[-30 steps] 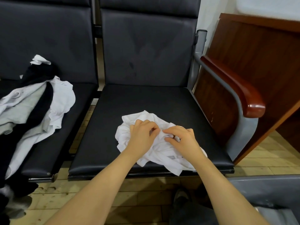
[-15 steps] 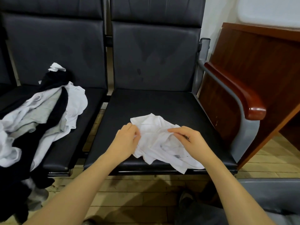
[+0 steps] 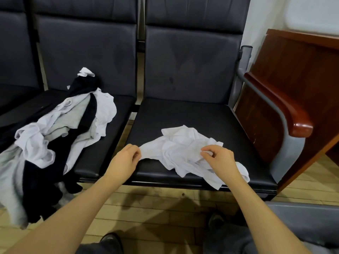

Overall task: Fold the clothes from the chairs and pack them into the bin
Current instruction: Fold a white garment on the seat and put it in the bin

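Observation:
A crumpled white garment [image 3: 185,149] lies on the front half of the right black chair seat [image 3: 183,114]. My left hand [image 3: 124,159] pinches its left corner, pulled out toward the seat's left edge. My right hand [image 3: 220,159] pinches a fold near the garment's middle right. A heap of white, grey and black clothes [image 3: 60,129] covers the left chair seat and hangs over its front edge. The grey bin [image 3: 302,217] shows only as a rim at the lower right.
A grey armrest with a red-brown wooden top [image 3: 282,107] borders the right chair. Beyond it stands a dark wooden panel [image 3: 302,70]. Light wooden floor [image 3: 156,208] lies below the seats, with my shoes at the bottom edge.
My hands have moved apart: the left has drawn the garment's corner leftward, spreading the cloth out. The view has shifted, showing more of the left chair.

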